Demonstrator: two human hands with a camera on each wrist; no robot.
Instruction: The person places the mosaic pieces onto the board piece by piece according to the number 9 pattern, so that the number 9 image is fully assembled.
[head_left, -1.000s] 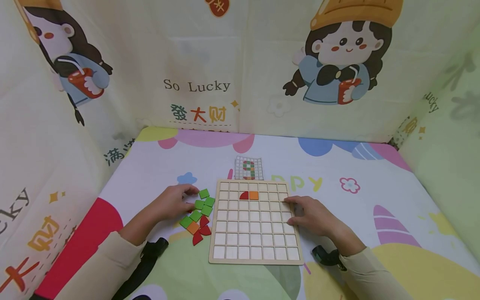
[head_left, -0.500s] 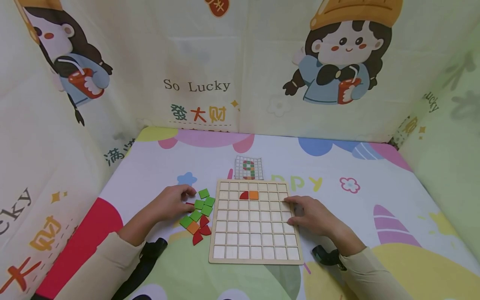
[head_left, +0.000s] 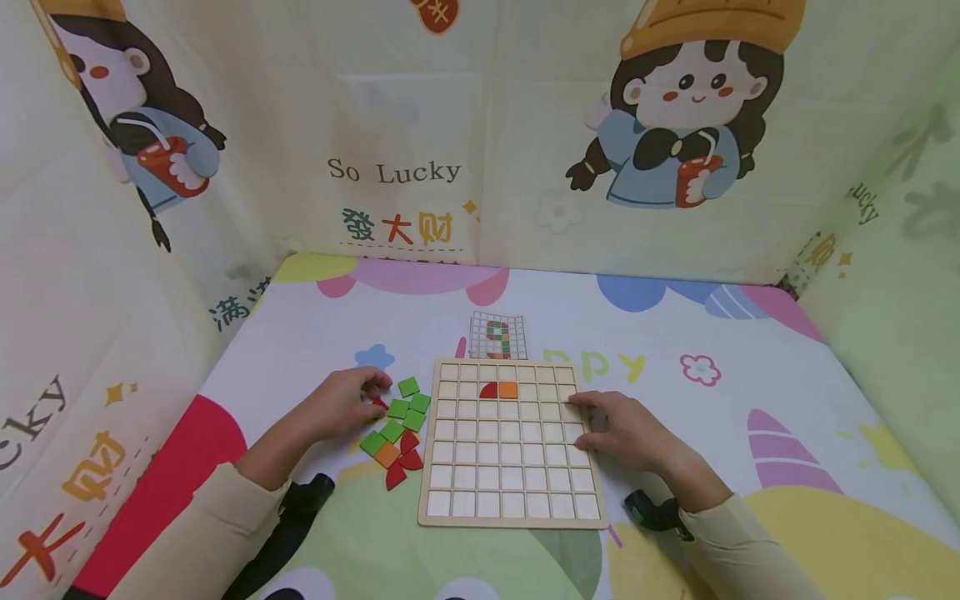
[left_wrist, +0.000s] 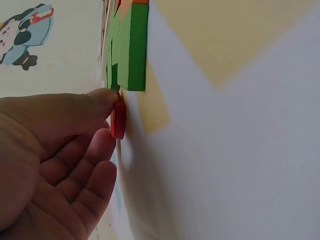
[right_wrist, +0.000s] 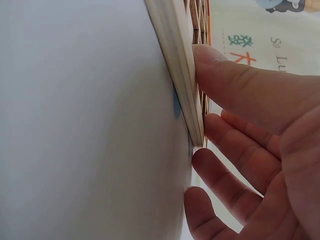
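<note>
So the biggest thing here is the white tabletop cover with colourful cartoon prints (head_left: 712,442), and in the middle sits a pale wooden square grid board (head_left: 512,524), with one red quarter-circle (head_left: 490,391) and one orange square (head_left: 507,390) seated in its second row from the far edge. The right hand (head_left: 628,429) has its fingers spread, thumb and a fingertip resting on the board's right rim, while the left hand (head_left: 347,403) is left of the board, pinching a small piece. Past the far rim there's a little white paper card with a coloured grid pattern (head_left: 498,336). Six loose green square tiles (head_left: 392,431) lie just left of the board, with a loose orange square tile (head_left: 387,454) and three loose red quarter-circle tiles (head_left: 410,461) nearer. Smallest is the pinched thin red tile (left_wrist: 118,117), beside the greens' left side; its visible strip runs far-left to near-right, but no clue which way any curve points. I'd call this the pick-up step; next calls for a firm pinch, a clean lift and turning it to suit a cell.
</note>
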